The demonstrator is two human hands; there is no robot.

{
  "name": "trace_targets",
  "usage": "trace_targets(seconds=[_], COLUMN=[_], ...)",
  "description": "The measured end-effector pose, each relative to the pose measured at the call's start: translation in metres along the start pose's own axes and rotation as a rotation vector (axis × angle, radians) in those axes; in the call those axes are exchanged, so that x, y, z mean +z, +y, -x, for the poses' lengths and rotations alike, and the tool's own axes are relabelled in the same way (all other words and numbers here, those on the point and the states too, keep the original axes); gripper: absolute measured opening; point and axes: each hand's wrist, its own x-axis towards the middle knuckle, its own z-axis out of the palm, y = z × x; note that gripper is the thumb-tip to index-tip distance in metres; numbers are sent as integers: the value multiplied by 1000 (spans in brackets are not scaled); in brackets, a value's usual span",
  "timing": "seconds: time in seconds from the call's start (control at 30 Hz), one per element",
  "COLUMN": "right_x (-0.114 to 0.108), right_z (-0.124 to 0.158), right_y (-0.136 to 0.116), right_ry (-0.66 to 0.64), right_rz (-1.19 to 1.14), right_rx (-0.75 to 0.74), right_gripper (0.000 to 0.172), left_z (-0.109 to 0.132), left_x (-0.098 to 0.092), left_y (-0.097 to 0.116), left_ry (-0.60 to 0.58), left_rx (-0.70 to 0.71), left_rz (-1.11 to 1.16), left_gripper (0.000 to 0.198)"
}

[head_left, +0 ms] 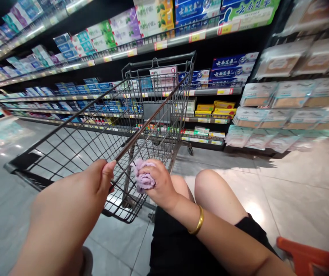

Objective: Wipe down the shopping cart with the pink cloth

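A metal shopping cart with a dark wire basket stands right in front of me. My left hand is closed on the near top rail of its basket, the thumb lying along the rail. A crumpled lilac cloth is bunched in my right hand, whose fingers wrap round it. The cloth is close to the wire side, below the rail; whether it touches the wires I cannot tell. A gold bracelet circles my right wrist.
Shelves with boxed goods, several of them toothpaste-like cartons, run behind the cart. Packaged goods hang at the right. An orange object is at lower right on the grey tiled floor. My bent knees are close to the cart.
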Motion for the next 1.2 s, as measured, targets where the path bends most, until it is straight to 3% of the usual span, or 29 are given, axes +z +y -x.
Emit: trace_targets(seconds=[0.17,0.33,0.53,0.6,0.77,0.9,1.07,1.2], right_x=[6,-4,-10,-6,4,9,12,15], right_z=[0,-5,-9,-10,-17,-23,-21,-17], right_y=[1,9,31,37,44,45,21,12], right_ry=[24,-14,253,287,227,216,168,110], right_rz=[-28,-54,-73,-56,6,36,43,-4], right_rx=[10,-19,224,297,302,299,224,133], right_gripper=[40,36,35,38,43,47,44,38], left_z=[5,3,-1,-2,-3,-5,-12,-19], left_x=[0,4,8,9,8,13,17,12], left_y=[-2,-6,-8,-8,-7,-12,-14,-3], left_ry=[6,-17,11,17,7,88,49,54], left_rx=[16,-42,-24,-21,-14,6,-2,-4], left_rz=[-2,3,-49,-83,-120,-102,-100,-138], left_gripper=[64,59,58,60,61,58,57,62])
